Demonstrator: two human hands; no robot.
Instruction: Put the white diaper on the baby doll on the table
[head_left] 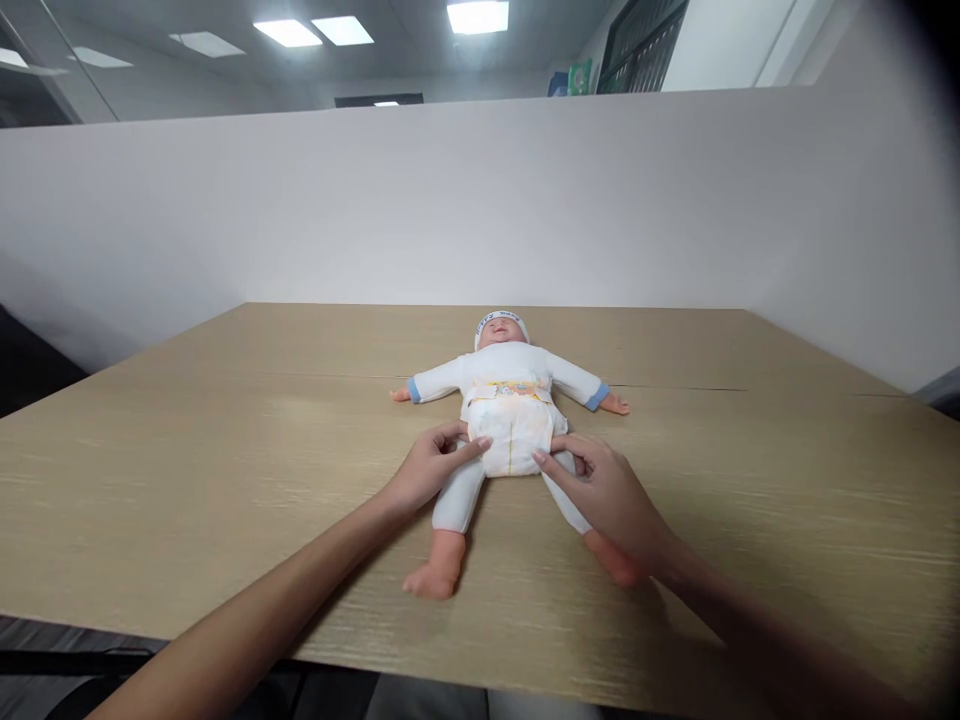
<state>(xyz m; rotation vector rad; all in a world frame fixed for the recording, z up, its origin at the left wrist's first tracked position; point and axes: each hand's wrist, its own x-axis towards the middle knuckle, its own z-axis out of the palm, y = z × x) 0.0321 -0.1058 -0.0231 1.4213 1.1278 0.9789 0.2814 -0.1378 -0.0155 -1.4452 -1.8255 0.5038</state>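
A baby doll (504, 375) in a white suit with blue cuffs and a white cap lies on its back on the wooden table (225, 470), arms spread, bare feet towards me. It wears a white diaper (511, 432) with a yellow printed waistband. My left hand (429, 467) rests at the doll's hip, fingers curled with fingertips pressed on the diaper's left leg edge. My right hand (604, 492) lies over the doll's other thigh, fingers pinched at the diaper's right leg edge.
White partition walls (450, 200) stand behind and to the right of the table. The table's near edge (375, 672) runs below my forearms. Ceiling lights show above the partition.
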